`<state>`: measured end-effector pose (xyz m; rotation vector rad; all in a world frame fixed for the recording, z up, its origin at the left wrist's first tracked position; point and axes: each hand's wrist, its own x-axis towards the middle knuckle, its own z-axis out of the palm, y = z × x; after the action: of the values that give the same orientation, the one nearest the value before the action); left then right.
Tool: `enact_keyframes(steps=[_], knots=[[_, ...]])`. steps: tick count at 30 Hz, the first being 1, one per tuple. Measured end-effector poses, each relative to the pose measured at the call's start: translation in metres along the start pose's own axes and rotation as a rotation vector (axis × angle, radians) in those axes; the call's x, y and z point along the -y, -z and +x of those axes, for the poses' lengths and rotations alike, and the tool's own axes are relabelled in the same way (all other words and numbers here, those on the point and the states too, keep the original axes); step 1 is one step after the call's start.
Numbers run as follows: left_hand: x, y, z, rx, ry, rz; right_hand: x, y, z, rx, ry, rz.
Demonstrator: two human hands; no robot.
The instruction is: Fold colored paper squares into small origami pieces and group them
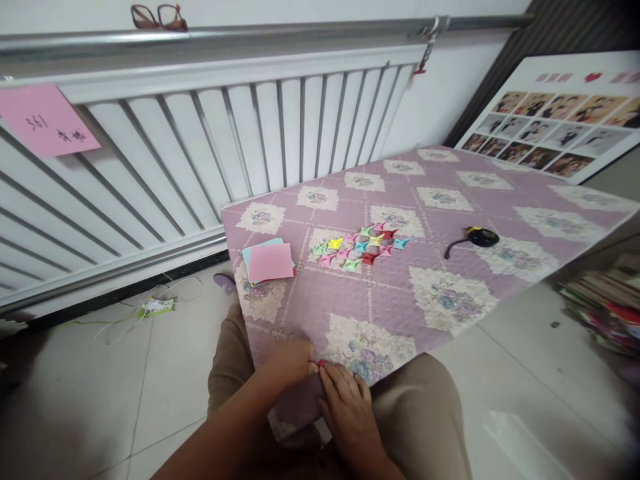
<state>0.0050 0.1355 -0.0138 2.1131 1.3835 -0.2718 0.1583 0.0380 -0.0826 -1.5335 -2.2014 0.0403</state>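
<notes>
Near the front edge of the cloth-covered table, a small piece of red folded paper (321,364) shows between my two hands. My left hand (294,359) is closed, its fingertips pinching the paper from the left. From the right, my right hand (349,402) meets it, fingers pressed together and thumb side against the paper; most of the piece is hidden by the fingers. Farther up the table, several small pointed folded paper pieces (361,247) in pink, green, yellow, blue and red lie grouped. At the left edge rests a stack of square paper sheets (271,262), pink on top.
The purple floral tablecloth (320,300) covers the table, which stands by a white radiator (280,133). A black tape-measure-like object (483,237) lies right. A photo board (550,120) leans behind, glasses (159,17) rest on the pipe, and a power strip (159,306) sits on the floor.
</notes>
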Motion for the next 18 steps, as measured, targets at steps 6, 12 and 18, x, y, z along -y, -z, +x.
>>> enact_keyframes(steps=[6, 12, 18], knots=[[0.004, -0.003, -0.008, -0.042, 0.008, -0.026, -0.006, 0.000, -0.004, 0.050, 0.031, -0.016], [0.008, -0.016, -0.003, -0.049, 0.037, -0.033, -0.011, -0.007, -0.008, 0.069, 0.032, -0.040], [0.008, -0.017, 0.002, -0.012, 0.010, -0.006, -0.012, -0.005, -0.007, 0.089, 0.047, -0.078]])
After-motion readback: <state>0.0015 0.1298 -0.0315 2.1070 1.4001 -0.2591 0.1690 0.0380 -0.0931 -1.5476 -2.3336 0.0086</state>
